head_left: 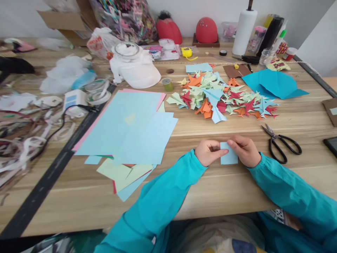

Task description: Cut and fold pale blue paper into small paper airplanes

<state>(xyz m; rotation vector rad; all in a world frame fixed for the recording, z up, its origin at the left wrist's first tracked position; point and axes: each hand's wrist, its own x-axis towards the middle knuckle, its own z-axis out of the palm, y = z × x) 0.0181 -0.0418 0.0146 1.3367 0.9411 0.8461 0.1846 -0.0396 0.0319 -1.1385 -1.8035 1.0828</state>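
A small light-blue piece of paper is held between my two hands, just above the wooden table near its front edge. My left hand pinches its left edge between thumb and fingers. At the upper right of the paper, my right hand grips it with the thumb on top; the fingers behind the paper are hidden. Black-handled scissors lie slightly open to the right of my right hand. Beyond my hands is a heap of folded paper shapes in green, orange, red and blue.
Large light-blue sheets lie left of my hands, with green offcuts below them. A turquoise folded sheet sits at the back right. A yellow tape measure and a white roll stand along the back. Cords and strips clutter the far left.
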